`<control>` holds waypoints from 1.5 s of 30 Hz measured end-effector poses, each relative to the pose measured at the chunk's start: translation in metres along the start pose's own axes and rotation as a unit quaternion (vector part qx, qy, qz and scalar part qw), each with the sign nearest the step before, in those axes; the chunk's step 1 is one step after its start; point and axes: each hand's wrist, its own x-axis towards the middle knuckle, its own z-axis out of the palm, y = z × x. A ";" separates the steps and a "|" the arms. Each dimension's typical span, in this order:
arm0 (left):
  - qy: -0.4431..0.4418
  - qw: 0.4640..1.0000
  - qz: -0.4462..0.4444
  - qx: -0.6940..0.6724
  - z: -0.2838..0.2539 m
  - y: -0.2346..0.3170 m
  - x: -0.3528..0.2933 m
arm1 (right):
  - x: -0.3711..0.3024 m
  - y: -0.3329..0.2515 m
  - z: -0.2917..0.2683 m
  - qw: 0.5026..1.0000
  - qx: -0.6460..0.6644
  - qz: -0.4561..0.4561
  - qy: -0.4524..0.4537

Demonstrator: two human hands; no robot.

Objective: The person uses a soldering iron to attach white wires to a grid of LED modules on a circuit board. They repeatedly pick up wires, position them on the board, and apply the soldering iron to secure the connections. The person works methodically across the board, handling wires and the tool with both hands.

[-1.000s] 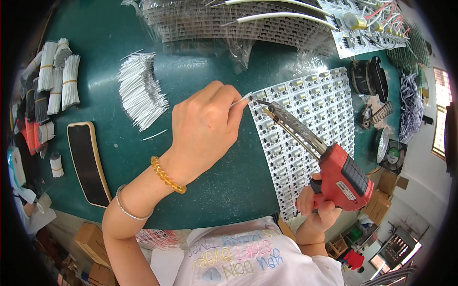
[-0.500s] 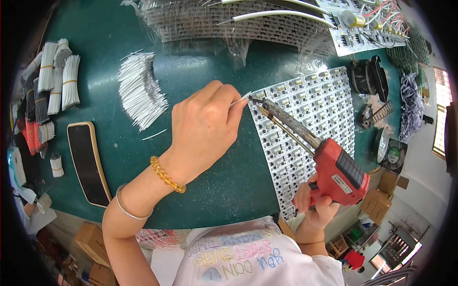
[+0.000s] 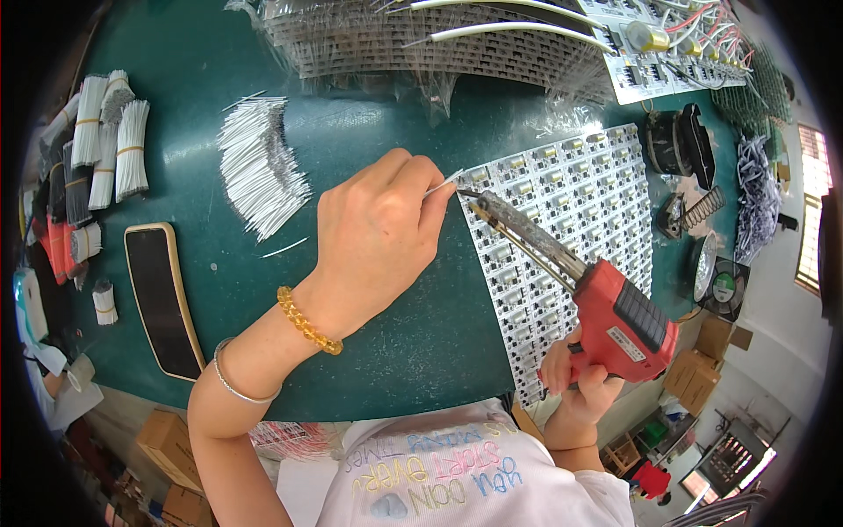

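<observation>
Between thumb and fingertips, my left hand (image 3: 373,233) pinches a thin white wire (image 3: 450,178) at the upper left corner of a panel of small circuit boards (image 3: 562,206). My right hand (image 3: 580,382) is wrapped around the grip of a red soldering gun (image 3: 625,321). Its tip points up and left, close beside the left thumb and the panel corner; whether it touches the wire I cannot make out. To the left of my left hand lies a loose pile of white wires (image 3: 259,171), with one single wire (image 3: 285,248) below it.
A phone (image 3: 163,299) lies at the left, near rubber-banded wire bundles (image 3: 132,149). Plastic-wrapped stacked boards (image 3: 421,44) stand along the back, beside a wired board (image 3: 645,66). On the right are a black round container (image 3: 669,140) and a coiled iron stand (image 3: 698,209).
The soldering gun has shifted slightly, its tip dropping a little toward me and away from the wire's end. My left hand stays nearly still with the wire.
</observation>
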 end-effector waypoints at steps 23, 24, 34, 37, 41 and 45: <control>-0.043 0.997 -0.057 0.019 -0.008 0.008 0.003 | -0.007 -0.018 -0.060 0.942 -0.005 -0.224 0.248; -0.042 0.997 -0.056 0.010 -0.008 0.007 0.004 | -0.001 -0.035 -0.065 0.940 -0.021 -0.241 0.240; -0.049 0.997 -0.060 0.001 -0.003 0.007 0.003 | 0.006 -0.053 -0.128 0.866 -0.030 -0.343 0.362; -0.053 0.997 -0.063 -0.002 -0.002 0.005 0.002 | -0.003 -0.037 -0.148 0.868 -0.044 -0.246 0.428; -0.044 0.992 -0.103 -0.055 -0.002 -0.001 0.003 | 0.017 -0.013 -0.170 0.857 -0.090 -0.089 0.499; 0.016 0.999 -0.036 0.017 -0.020 0.002 0.010 | 0.010 -0.020 -0.151 0.863 -0.069 -0.084 0.493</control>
